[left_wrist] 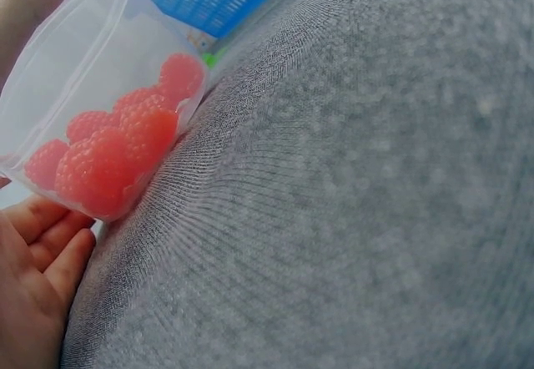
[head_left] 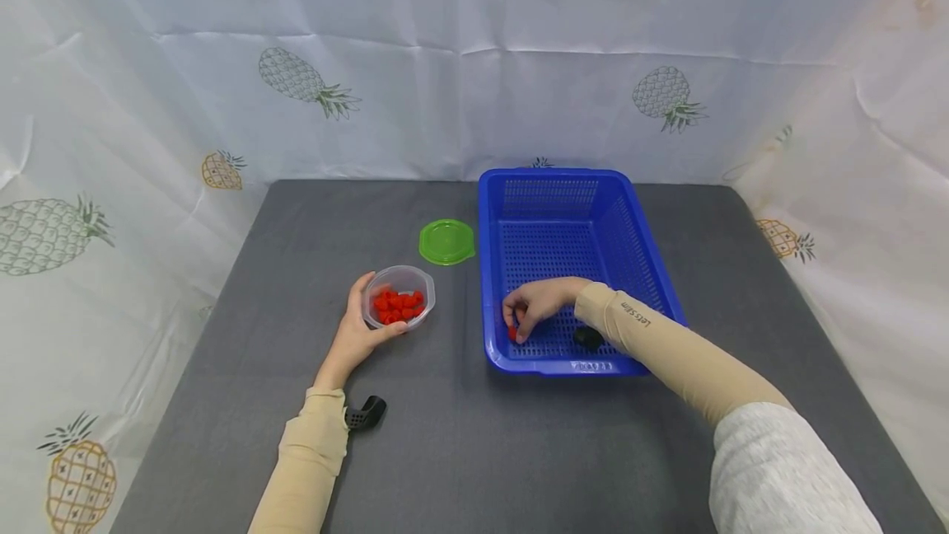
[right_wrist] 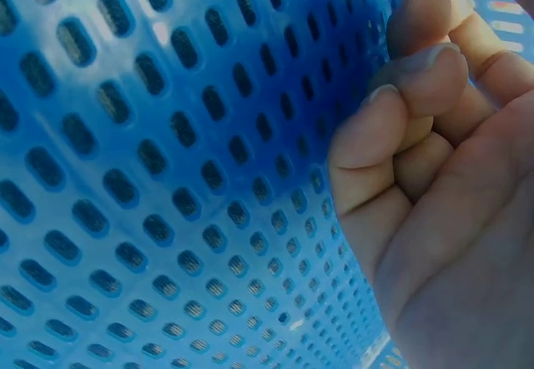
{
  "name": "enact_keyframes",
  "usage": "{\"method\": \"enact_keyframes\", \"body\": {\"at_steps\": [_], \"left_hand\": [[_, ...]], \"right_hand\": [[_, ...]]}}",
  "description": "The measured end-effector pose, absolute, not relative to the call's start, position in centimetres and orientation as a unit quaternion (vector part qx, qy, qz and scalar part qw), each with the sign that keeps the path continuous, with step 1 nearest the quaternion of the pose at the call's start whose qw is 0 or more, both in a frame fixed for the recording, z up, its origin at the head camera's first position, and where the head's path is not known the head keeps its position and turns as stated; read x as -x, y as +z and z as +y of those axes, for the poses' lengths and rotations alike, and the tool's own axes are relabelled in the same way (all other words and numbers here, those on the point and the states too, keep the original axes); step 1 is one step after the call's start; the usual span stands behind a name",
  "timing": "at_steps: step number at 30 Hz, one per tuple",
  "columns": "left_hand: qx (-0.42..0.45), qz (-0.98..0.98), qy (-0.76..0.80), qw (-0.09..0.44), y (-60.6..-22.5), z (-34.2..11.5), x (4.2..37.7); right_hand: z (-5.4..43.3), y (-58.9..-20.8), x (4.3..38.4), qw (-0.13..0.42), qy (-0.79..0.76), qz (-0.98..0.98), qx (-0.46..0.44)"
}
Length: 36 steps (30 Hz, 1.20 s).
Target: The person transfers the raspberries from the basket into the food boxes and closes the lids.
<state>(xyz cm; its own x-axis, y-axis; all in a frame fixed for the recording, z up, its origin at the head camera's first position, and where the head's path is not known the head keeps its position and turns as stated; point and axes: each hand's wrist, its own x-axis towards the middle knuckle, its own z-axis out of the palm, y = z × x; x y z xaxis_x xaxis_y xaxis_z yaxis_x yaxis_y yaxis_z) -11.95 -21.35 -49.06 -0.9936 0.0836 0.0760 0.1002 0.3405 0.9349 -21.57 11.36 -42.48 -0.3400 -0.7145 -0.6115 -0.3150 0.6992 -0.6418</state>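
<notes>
My left hand holds a clear plastic tub on the table, thumb on the near side and fingers round the far-left side. Several red raspberries lie in the bottom of that tub. Inside a blue basket, my right hand reaches down near the left wall. Between its thumb and fingertips it pinches a red raspberry, mostly covered by the fingers. In the right wrist view only a sliver of red shows past the fingertips, while the other fingers are curled.
A green lid lies flat between the tub and the basket, beyond the tub. Black wrist devices show beside the left wrist and below the right wrist. A pineapple-print curtain hangs behind the grey table.
</notes>
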Motion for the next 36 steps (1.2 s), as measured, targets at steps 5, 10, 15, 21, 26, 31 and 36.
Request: {"method": "enact_keyframes", "body": {"at_steps": [5, 10, 15, 21, 26, 31, 36], "left_hand": [[0.053, -0.819, -0.571, 0.006, -49.0, -21.3, 11.8], [0.052, -0.819, -0.571, -0.002, -46.6, -20.6, 11.1], [0.052, -0.822, -0.568, -0.004, -45.7, -20.3, 10.7], [0.047, -0.819, -0.572, -0.004, -47.6, -20.9, 11.5], [0.045, -0.819, -0.572, 0.002, -48.9, -21.2, 11.9], [0.051, -0.818, -0.573, 0.008, -48.9, -21.2, 11.9], [0.051, -0.821, -0.569, 0.007, -48.8, -21.2, 11.9]], "right_hand": [[11.4, -42.3, 21.7, 0.468, -0.227, 0.790, 0.325], [11.6, -41.6, 21.7, 0.461, -0.252, 0.788, 0.320], [12.0, -41.3, 21.8, 0.448, -0.276, 0.784, 0.328], [12.8, -40.7, 21.9, 0.426, -0.315, 0.775, 0.344], [13.3, -40.2, 21.8, 0.410, -0.335, 0.774, 0.348], [13.6, -39.9, 21.7, 0.400, -0.346, 0.774, 0.348], [14.0, -39.9, 21.6, 0.394, -0.355, 0.773, 0.348]]}}
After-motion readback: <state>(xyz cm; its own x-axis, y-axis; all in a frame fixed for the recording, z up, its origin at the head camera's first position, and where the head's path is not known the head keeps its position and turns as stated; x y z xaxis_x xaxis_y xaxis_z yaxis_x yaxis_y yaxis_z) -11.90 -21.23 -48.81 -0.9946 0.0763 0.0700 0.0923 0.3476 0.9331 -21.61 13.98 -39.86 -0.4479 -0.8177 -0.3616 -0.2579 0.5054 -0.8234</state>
